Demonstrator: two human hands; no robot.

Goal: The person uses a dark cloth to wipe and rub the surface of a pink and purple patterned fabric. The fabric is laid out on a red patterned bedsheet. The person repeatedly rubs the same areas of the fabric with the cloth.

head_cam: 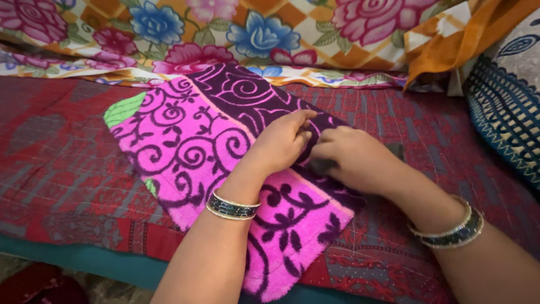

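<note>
Towel (197, 141), pink plush with dark purple scrollwork and a purple band along its far side, lies spread flat on a bed covered by a red patterned quilt (62, 169), directly under both hands. Nearest the camera, the towel's lower corner runs just past the quilt's front border, where a teal strip (107, 262) marks the bed's front edge, below the wrists. Each wrist wears a dark bangle (232, 207). The left hand (279, 143) rests palm down on the towel, its fingers (301, 119) curled loosely and pressing the purple band, gripping nothing that can be seen. The right hand (357, 157) lies just beside it, nearly touching, its fingers bent down onto the towel's right edge and a small dark grey piece (323, 166); whether they pinch it cannot be told. Left of the fingers, the towel stretches to a green-tipped corner (124, 110), with bare quilt beyond. Right of the fingers, open quilt runs to a blue patterned cushion (506, 118). Beyond the fingers, a floral sheet (225, 34) lies bunched along the towel's far end, beside an orange cloth (461, 39).
</note>
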